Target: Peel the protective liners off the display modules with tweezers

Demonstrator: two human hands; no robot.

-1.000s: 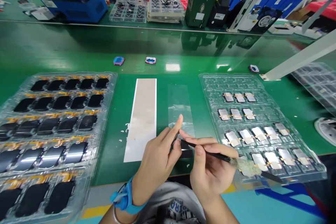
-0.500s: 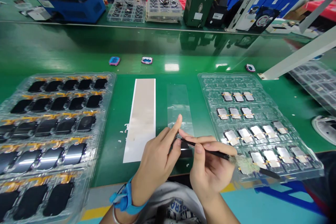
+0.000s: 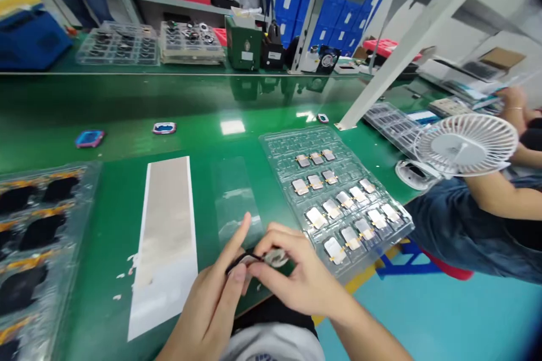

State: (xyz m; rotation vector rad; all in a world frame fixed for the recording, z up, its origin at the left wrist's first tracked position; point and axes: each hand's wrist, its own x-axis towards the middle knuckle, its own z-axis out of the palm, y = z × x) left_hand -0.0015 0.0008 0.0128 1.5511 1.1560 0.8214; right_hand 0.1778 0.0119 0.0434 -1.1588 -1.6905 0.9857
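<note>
Between the left tray [image 3: 80, 208] and the white sheet [image 3: 167, 248], a lane of green bench top [image 3: 112, 197] runs near to far, wide enough for a hand, with small white scraps [image 3: 132, 262] along its right side. A thinner lane separates the sheet from the clear film [image 3: 237, 197], whose edges are hard to make out. The left hand [image 3: 214, 299] and right hand [image 3: 296, 271] block that film's near end. Beyond the trays, a broad cross-passage is interrupted by two watch frames on the left, one blue [image 3: 90, 137] and one white-rimmed [image 3: 164, 128]. Far right, a slanting post [image 3: 393, 67] rises behind the right tray [image 3: 302, 138]; a white fan [image 3: 461, 146] and a neighbour's arm [image 3: 499, 194] obstruct farther right.
</note>
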